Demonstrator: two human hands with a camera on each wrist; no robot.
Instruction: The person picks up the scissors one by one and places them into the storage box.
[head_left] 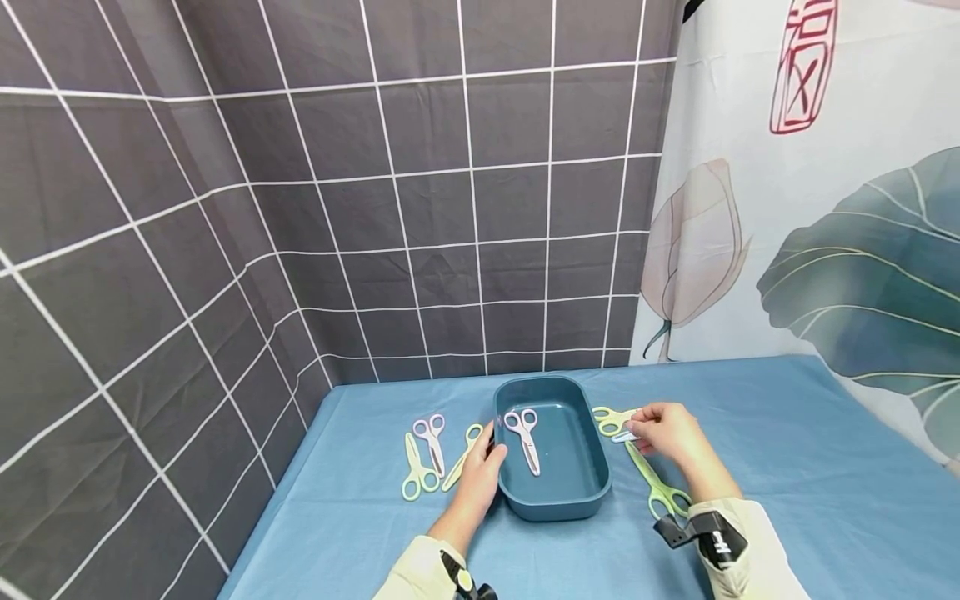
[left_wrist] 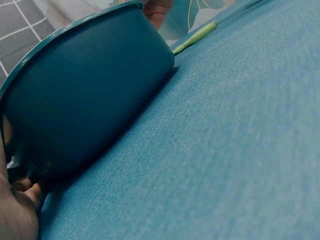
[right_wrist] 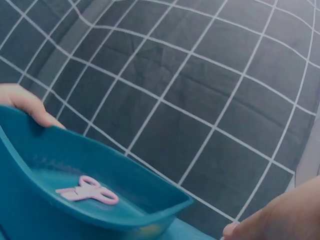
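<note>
My left hand (head_left: pixel 477 477) grips the left wall of a dark blue rectangular plastic tub (head_left: pixel 555 510), thumb over the rim and fingers outside. Pink-handled scissors (head_left: pixel 524 440) lie inside the tub, closed; the right wrist view shows the same scissors (right_wrist: pixel 87 191). To the right of the tub, my right hand (head_left: pixel 671 431) pinches a small light blue pair of scissors (head_left: pixel 624 437), mostly hidden by the fingers. Yellow scissors (head_left: pixel 608 420) lie at those fingertips, handles toward the tub. Green scissors (head_left: pixel 656 483) rest on the cloth just below the right hand.
Left of the tub lie pale purple scissors (head_left: pixel 432 442), yellow-green scissors (head_left: pixel 416 471) and yellow scissors (head_left: pixel 455 472) partly behind the left hand. A blue cloth (head_left: pixel 360 517) covers the table. A dark checked curtain (head_left: pixel 435 208) and a white printed curtain (head_left: pixel 705 108) hang behind.
</note>
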